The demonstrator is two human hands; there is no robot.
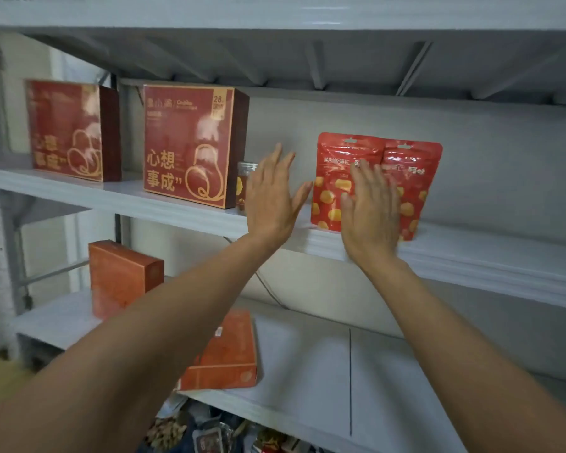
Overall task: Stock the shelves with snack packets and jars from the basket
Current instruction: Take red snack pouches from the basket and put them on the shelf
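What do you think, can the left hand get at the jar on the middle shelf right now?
Probably yes: the left hand is open, empty and right in front of the jar. The red box stands close beside it, so a grip may be snug.

Two red snack packets point(374, 181) stand upright on the white shelf point(471, 256); right hand point(370, 212) flat before them, left hand point(270, 197) open beside.

left hand point(270, 197): bare | right hand point(370, 210): bare | forearms point(183, 302): bare, uncovered
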